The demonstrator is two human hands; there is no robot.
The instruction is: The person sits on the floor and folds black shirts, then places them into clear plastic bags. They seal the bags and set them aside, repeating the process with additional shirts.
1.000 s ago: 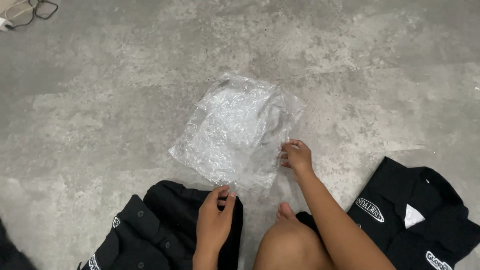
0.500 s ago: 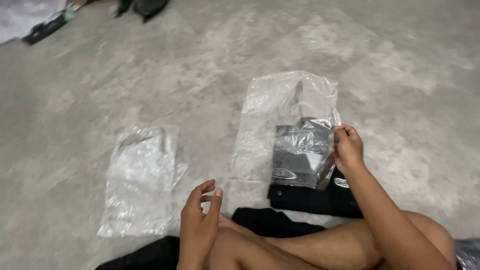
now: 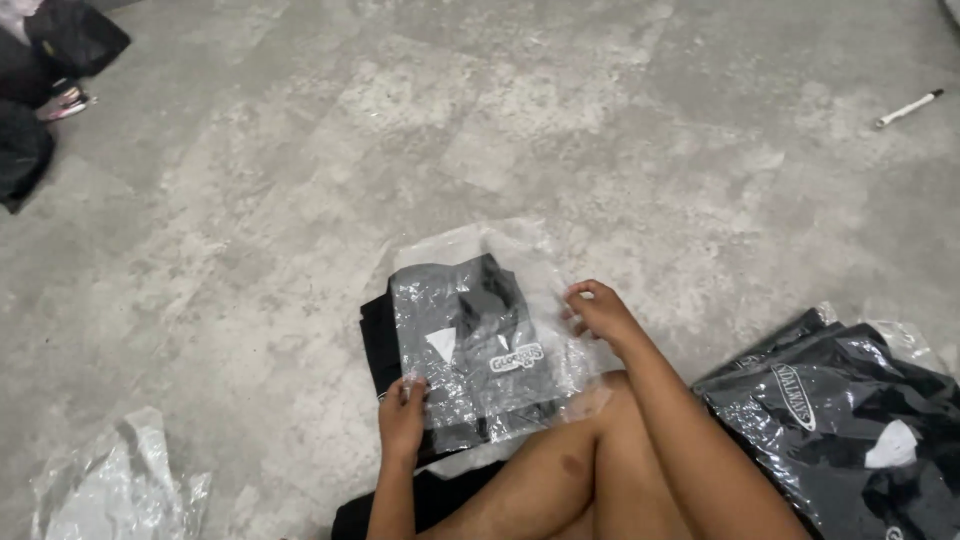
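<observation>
Item: folded black garment [image 3: 480,345] inside a clear plastic bag [image 3: 470,300], lying flat on the grey concrete floor [image 3: 600,130], centre of view, just ahead of the person's bent knee [image 3: 560,465].
Left hand [image 3: 402,415]: at 7 o'clock of the bag; grip closed on the bag's near-left corner, thumb and fingertips pinching film.
Right hand [image 3: 600,312]: at 3 o'clock of the bag; fingers curled on the right edge. Whether this grip pinches the film or only rests on it, I cannot tell.
Loose cloth: a second piece of black fabric [image 3: 378,340] shows from under the bag's left side, touching it.
Handling, judged: light and soft; the garment will sag and fold if lifted by one end. The film looks slick and crinkly, likely to slide over the cloth within. Not fragile.
Where to hold, judged: two opposite edges or corners at once, pinching film and cloth together, so the contents do not shift.
Nearby stock: pile of bagged black garments [image 3: 850,410] at 4 o'clock, near the right forearm.
Spare packaging: crumpled empty clear bag [image 3: 110,490] at 8 o'clock, well apart.
Other: a white pen [image 3: 908,108] at 1 o'clock, far off; dark items [image 3: 40,90] at 10 o'clock, at the frame's edge.
</observation>
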